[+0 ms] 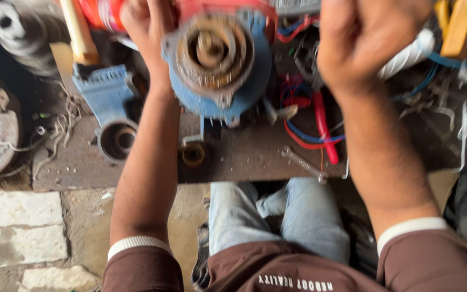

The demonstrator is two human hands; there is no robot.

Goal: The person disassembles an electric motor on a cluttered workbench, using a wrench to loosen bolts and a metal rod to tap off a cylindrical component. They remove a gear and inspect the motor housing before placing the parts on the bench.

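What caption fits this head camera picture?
Left hand steadies a blue motor housing; right hand is a raised fist above coloured wires.

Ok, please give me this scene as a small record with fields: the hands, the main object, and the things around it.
left hand: resting on the left side of the blue motor housing
right hand: closed in a fist, raised to the right of the motor; holding anything: cannot tell
blue motor housing: rusty centre with a shaft, facing the camera
wrench: lying on the metal plate
red and blue wires: right of the motor
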